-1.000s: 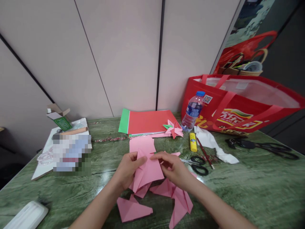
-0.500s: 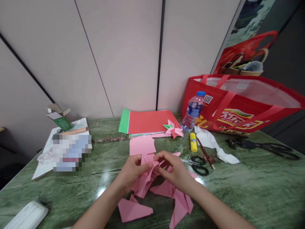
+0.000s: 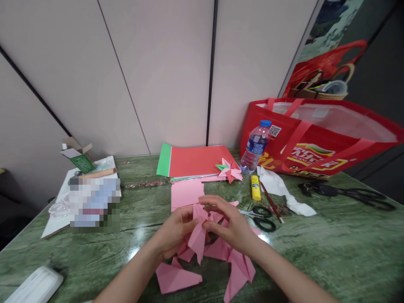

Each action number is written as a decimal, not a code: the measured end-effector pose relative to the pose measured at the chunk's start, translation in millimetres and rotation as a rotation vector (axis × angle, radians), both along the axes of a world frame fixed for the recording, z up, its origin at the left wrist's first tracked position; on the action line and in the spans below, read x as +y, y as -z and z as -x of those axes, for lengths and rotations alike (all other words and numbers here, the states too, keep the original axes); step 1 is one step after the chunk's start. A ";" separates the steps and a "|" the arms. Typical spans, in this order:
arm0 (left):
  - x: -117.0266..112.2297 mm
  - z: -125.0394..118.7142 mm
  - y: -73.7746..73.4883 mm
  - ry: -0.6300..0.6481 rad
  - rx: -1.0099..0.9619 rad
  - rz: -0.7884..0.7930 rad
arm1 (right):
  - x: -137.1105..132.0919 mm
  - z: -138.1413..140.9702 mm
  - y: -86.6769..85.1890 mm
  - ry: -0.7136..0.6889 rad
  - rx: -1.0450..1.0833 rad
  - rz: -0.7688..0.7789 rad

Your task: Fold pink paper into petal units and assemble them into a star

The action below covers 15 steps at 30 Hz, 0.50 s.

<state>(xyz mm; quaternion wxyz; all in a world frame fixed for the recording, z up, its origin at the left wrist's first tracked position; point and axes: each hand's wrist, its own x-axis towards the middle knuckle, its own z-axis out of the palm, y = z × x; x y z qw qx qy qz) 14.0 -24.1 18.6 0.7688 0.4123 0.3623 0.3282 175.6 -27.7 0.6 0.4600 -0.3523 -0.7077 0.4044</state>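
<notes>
Between my two hands is a piece of folded pink paper (image 3: 198, 237), held above the table. My left hand (image 3: 176, 229) pinches it from the left, thumb on its face. My right hand (image 3: 225, 221) grips its right side with thumb and fingertips; some fingertips are hidden behind the paper. Below lie more folded pink pieces, one at the front left (image 3: 178, 277) and one at the front right (image 3: 241, 271). Just beyond my hands is a flat pink sheet (image 3: 187, 194). Scissors (image 3: 260, 218) with black handles rest right of my right hand.
Behind lies a stack of coloured paper (image 3: 198, 162) bearing a folded paper star (image 3: 229, 170). To the right are a glue stick (image 3: 256, 188), a pencil (image 3: 271, 202), a water bottle (image 3: 255, 147), white tissue (image 3: 280, 185) and a red bag (image 3: 315, 147). A small green box (image 3: 80, 160) stands left.
The held pink paper has been turned and now stands more upright and narrower between my hands. My hands have shifted only slightly, both still on it.
</notes>
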 end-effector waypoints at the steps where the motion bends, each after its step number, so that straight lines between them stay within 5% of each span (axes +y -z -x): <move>1: 0.3 -0.5 0.8 -0.012 0.044 -0.031 | -0.6 0.7 0.3 -0.022 0.011 0.039; 6: 1.8 -4.0 3.6 -0.010 0.307 -0.263 | -2.8 3.3 2.4 -0.083 0.109 0.205; 15: -2.4 1.6 4.6 0.077 0.488 -0.594 | -1.7 3.8 3.0 -0.162 0.142 0.265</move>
